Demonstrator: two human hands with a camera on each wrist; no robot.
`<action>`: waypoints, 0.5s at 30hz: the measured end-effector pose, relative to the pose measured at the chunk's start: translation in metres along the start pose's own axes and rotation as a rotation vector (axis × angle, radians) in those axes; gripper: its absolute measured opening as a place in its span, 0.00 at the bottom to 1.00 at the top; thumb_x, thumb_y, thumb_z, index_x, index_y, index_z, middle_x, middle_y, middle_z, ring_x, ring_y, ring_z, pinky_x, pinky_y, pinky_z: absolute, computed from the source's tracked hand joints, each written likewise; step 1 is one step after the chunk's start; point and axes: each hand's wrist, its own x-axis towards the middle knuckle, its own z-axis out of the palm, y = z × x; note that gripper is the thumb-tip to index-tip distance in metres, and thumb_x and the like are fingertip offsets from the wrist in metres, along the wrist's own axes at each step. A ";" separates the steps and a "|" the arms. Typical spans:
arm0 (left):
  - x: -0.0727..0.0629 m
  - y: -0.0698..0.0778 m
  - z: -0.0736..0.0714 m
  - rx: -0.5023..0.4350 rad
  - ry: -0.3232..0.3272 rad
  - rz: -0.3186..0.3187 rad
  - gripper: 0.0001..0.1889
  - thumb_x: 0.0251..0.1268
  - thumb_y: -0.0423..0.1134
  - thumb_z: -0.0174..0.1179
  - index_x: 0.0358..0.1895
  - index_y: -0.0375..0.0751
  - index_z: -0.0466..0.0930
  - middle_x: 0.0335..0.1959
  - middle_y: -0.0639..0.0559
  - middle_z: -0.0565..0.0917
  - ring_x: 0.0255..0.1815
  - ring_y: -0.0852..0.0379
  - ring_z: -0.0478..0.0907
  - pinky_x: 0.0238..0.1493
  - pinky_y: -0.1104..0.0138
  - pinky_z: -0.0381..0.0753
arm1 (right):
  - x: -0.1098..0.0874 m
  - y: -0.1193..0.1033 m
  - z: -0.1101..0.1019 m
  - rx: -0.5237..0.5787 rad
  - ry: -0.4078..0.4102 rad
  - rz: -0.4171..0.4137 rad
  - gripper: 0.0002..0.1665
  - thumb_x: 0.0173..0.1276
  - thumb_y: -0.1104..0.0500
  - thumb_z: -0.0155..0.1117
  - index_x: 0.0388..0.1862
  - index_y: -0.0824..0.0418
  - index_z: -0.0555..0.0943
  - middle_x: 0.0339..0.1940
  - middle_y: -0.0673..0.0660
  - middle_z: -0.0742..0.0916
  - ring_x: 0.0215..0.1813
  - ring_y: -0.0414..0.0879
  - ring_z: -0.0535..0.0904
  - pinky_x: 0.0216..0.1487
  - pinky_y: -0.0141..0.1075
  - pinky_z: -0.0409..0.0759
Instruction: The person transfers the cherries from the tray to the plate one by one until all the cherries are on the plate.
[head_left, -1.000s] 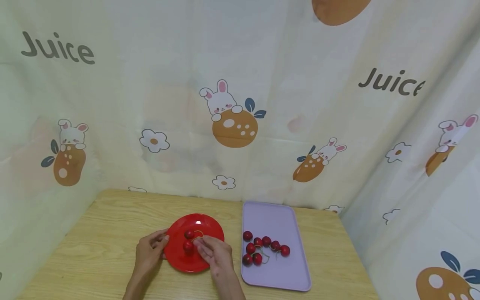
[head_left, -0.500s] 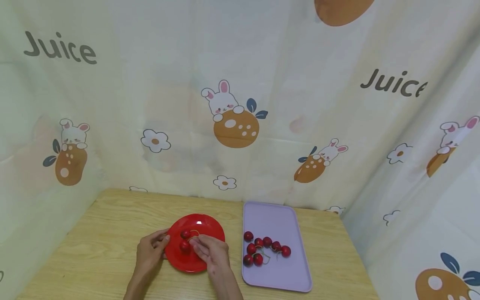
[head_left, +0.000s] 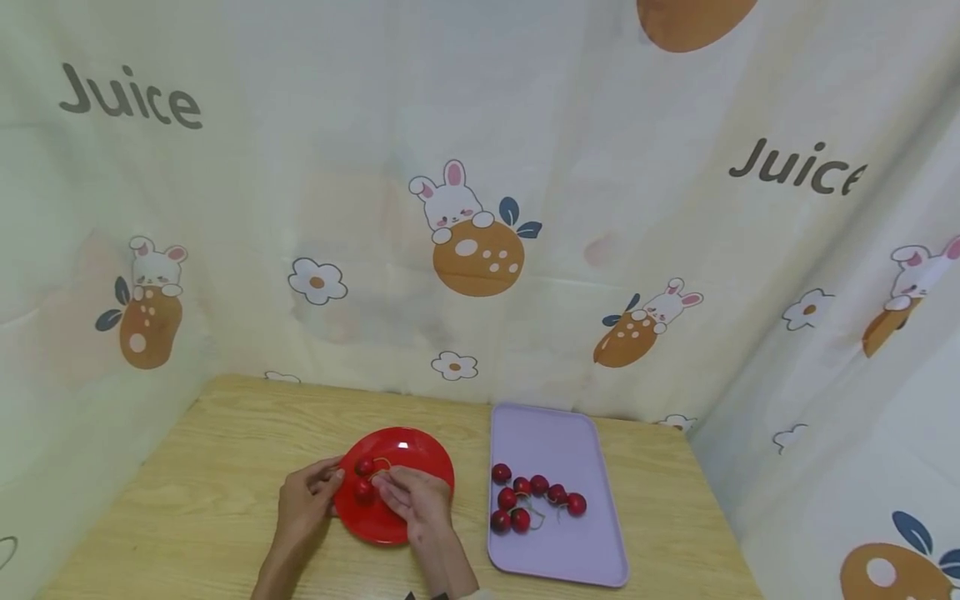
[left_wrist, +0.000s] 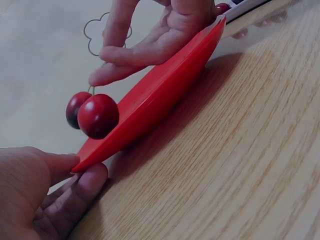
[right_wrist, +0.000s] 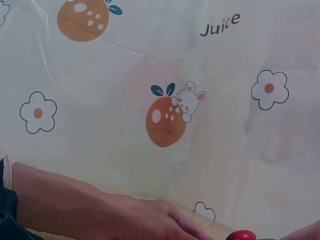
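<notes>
A red plate (head_left: 433,467) lies tilted in the left wrist view, its near edge held by my left hand (head_left: 302,504), thumb over the rim and fingers beneath. My right hand (head_left: 422,497) pinches the thin green stems of two dark red cherries (left_wrist: 98,116) between thumb and fingertips. The pair hangs over the left part of the plate, side by side in the left wrist view. Only one red cherry (right_wrist: 241,235) peeks in at the bottom edge of the right wrist view.
To the right stands a lilac tray (head_left: 551,437) with several stemmed cherries (head_left: 538,484) grouped toward its left side. Both sit on a wood-grain table (head_left: 262,417). A printed curtain (head_left: 360,208) with rabbits, oranges and flowers hangs behind and at both sides.
My right hand has carried the two cherries a little leftward across the plate. My left hand stays on the rim. The head view has shifted slightly.
</notes>
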 end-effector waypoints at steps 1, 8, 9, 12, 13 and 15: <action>0.000 -0.001 0.000 -0.001 0.002 0.000 0.17 0.79 0.29 0.64 0.65 0.31 0.85 0.47 0.34 0.90 0.27 0.64 0.84 0.25 0.67 0.92 | 0.001 0.001 0.001 -0.001 0.006 0.003 0.16 0.75 0.62 0.74 0.56 0.71 0.88 0.45 0.65 0.95 0.46 0.52 0.96 0.52 0.39 0.96; -0.001 -0.001 0.001 0.008 -0.002 -0.011 0.17 0.79 0.29 0.64 0.66 0.31 0.86 0.49 0.34 0.90 0.27 0.63 0.85 0.25 0.66 0.92 | 0.006 0.009 0.005 -0.008 0.037 -0.040 0.13 0.74 0.63 0.74 0.53 0.70 0.89 0.43 0.65 0.96 0.46 0.53 0.96 0.51 0.40 0.96; -0.001 -0.001 0.001 0.009 -0.002 -0.009 0.17 0.79 0.29 0.64 0.66 0.32 0.86 0.49 0.33 0.90 0.27 0.62 0.85 0.26 0.66 0.92 | 0.007 0.010 0.006 -0.007 0.041 -0.049 0.12 0.74 0.64 0.74 0.52 0.70 0.90 0.43 0.64 0.96 0.45 0.53 0.96 0.50 0.40 0.96; 0.000 0.000 0.000 0.016 -0.001 -0.003 0.16 0.80 0.30 0.64 0.66 0.32 0.86 0.49 0.34 0.90 0.27 0.62 0.84 0.25 0.67 0.92 | 0.012 0.014 0.007 -0.007 0.056 -0.063 0.10 0.72 0.65 0.75 0.48 0.69 0.91 0.40 0.63 0.96 0.43 0.52 0.96 0.48 0.39 0.96; 0.000 0.000 0.000 0.017 0.001 -0.003 0.16 0.79 0.30 0.64 0.65 0.32 0.86 0.49 0.34 0.90 0.27 0.62 0.84 0.25 0.67 0.92 | 0.012 0.015 0.007 -0.013 0.058 -0.071 0.09 0.71 0.65 0.75 0.47 0.69 0.90 0.39 0.63 0.96 0.42 0.52 0.96 0.47 0.39 0.96; 0.000 0.000 -0.001 0.024 0.001 -0.008 0.16 0.80 0.30 0.64 0.65 0.33 0.86 0.49 0.34 0.90 0.27 0.63 0.84 0.25 0.67 0.92 | 0.012 0.017 0.009 -0.038 0.067 -0.095 0.09 0.72 0.66 0.74 0.47 0.71 0.90 0.37 0.63 0.95 0.41 0.52 0.96 0.45 0.38 0.96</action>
